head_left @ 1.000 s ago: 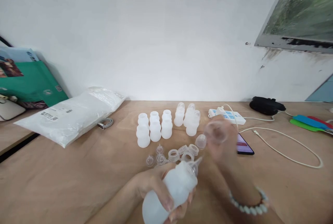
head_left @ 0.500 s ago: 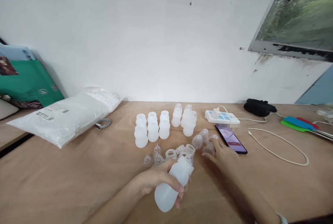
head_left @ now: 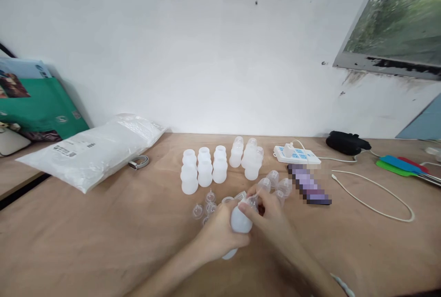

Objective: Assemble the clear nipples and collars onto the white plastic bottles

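Observation:
A frosted white baby bottle (head_left: 241, 219) is tilted in my left hand (head_left: 220, 230), whose fingers wrap round its body. My right hand (head_left: 270, 212) is at the bottle's top, thumb and fingers closed together by the neck. What they pinch is mostly hidden, though something clear shows there. Just beyond my hands lie clear screw rings (head_left: 227, 200), partly covered. Several clear teats (head_left: 210, 197) lie to the left of them. To the right stand several clear dome caps (head_left: 285, 187), close to my right hand.
Stacked white bottle bodies (head_left: 189, 179) stand behind, beside capped bottles (head_left: 252, 170). On the right are a power strip (head_left: 299, 154), a phone (head_left: 308, 184), a white cable (head_left: 382, 193), a black case (head_left: 346, 142) and coloured paddles (head_left: 401, 163). A white plastic parcel (head_left: 93, 150) lies left.
My right hand has moved left from the dome caps to the bottle's top. My left hand has turned the bottle, so its neck now points more away from me.

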Tool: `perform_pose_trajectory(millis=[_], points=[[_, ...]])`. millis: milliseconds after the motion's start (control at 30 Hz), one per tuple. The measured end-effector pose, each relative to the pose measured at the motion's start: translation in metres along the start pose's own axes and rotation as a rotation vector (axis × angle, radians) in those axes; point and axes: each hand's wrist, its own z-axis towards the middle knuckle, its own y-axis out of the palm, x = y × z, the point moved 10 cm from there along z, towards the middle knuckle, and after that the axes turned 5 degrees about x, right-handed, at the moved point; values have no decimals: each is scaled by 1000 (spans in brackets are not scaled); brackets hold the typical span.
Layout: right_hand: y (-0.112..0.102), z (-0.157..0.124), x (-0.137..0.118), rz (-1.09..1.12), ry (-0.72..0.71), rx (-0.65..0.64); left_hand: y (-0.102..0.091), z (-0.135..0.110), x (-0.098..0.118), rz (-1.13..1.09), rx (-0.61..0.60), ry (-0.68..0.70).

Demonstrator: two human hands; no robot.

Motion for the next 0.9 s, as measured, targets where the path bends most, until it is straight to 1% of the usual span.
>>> perform_pose_trajectory(millis=[67,100,200,233,267,333,400,433,467,500,533,567,600,633,667,733,767,800,833,900], points=[[4,6,-2,12,29,17,-5,-1,5,33,46,14],[5,9,-4,28,36,10,-7,-1,8,23,49,10],[9,17,-15,130,17,-43,-9,-2,11,-96,-4,-30],[12,19,-22,199,-8,-81,-7,-3,9,-181,-55,-61],[16,21,-29,284,-37,-139,-1,-5,8,-297,-139,-88],[27,21,-46,460,-117,-313,16,-12,12,-582,-385,-108],[35,20,-57,584,-183,-485,27,-23,23,-820,-629,-74],[35,23,-57,609,-197,-515,28,-27,26,-892,-699,-52],[31,30,-53,611,-197,-487,27,-27,27,-927,-724,-37],[24,39,-46,592,-184,-408,25,-26,27,-933,-711,-30],[15,49,-36,556,-157,-304,22,-23,26,-918,-663,-30],[6,56,-26,512,-134,-207,17,-19,24,-886,-591,-35],[-1,61,-19,474,-113,-146,13,-15,22,-836,-505,-43],[-3,62,-16,458,-103,-139,7,-11,20,-773,-415,-50],[0,60,-15,463,-96,-190,3,-8,17,-704,-332,-61],[14,49,-20,495,-92,-357,-4,-3,12,-569,-190,-88],[20,43,-23,495,-89,-418,-7,-1,9,-503,-128,-95],[25,38,-23,477,-75,-448,-10,1,7,-441,-71,-93],[27,35,-21,445,-52,-446,-13,3,6,-390,-20,-83],[29,35,-11,381,7,-402,-18,6,5,-317,50,-45]])
